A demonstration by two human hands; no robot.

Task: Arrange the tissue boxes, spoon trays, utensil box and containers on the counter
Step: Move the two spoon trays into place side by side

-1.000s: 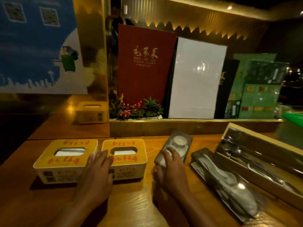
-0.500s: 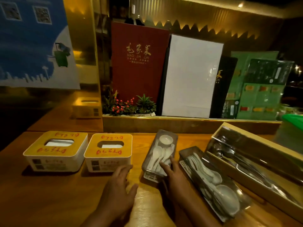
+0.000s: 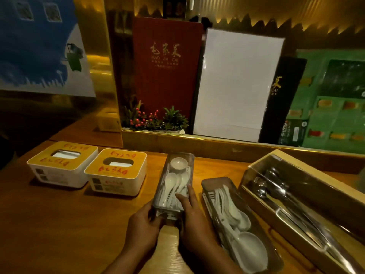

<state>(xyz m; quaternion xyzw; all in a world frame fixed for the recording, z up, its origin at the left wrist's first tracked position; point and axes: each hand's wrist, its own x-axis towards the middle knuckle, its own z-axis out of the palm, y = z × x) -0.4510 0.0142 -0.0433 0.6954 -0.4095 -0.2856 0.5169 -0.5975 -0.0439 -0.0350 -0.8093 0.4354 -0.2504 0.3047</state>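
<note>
Two tissue boxes (image 3: 87, 171) already sit squared side by side near the counter's (image 3: 49, 224) left back edge. Both hands, left (image 3: 143, 224) and right (image 3: 194, 220), grip the near end of a mid-counter spoon tray (image 3: 174, 180), fingers wrapped around it. The second tray (image 3: 237, 220) and utensil box (image 3: 302, 204) toward the right edge lie angled, seemingly unsorted.

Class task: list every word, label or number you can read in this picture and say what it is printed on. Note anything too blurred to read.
"MAO JIA CAI", under gold Chinese characters: red menu.
"CAI", partly hidden: black menu.
Red characters on both tissue boxes: too blurred.
QR codes on the blue poster: unreadable.
Green sheets: print too small.
</note>
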